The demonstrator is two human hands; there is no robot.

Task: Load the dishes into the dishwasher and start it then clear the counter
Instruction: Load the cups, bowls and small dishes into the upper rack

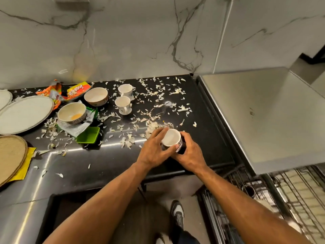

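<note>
Currently, in the head view, loading is being judged as barely begun: a dark mug (171, 140) with a white inside is being held just above the black counter (202, 143) near its front edge, clamped between both hands, with the left hand (154, 152) wrapped round its left side and the right hand (190, 155) curled round its right side. Most dishes are still being left out on the counter: two white cups (125, 101), two bowls (82, 106), a large plate (24, 114) and a green dish (88, 135), all well apart from the mug. Snack wrappers (70, 92) and scattered peelings (153, 110) are still waiting to be cleared. The dishwasher rack (263, 199) is being seen pulled out at lower right under the steel worktop (255, 111); one small item seems to be sitting in it, though blur is preventing a firm call. Starting the machine and clearing the counter are being counted as not yet done.
</note>
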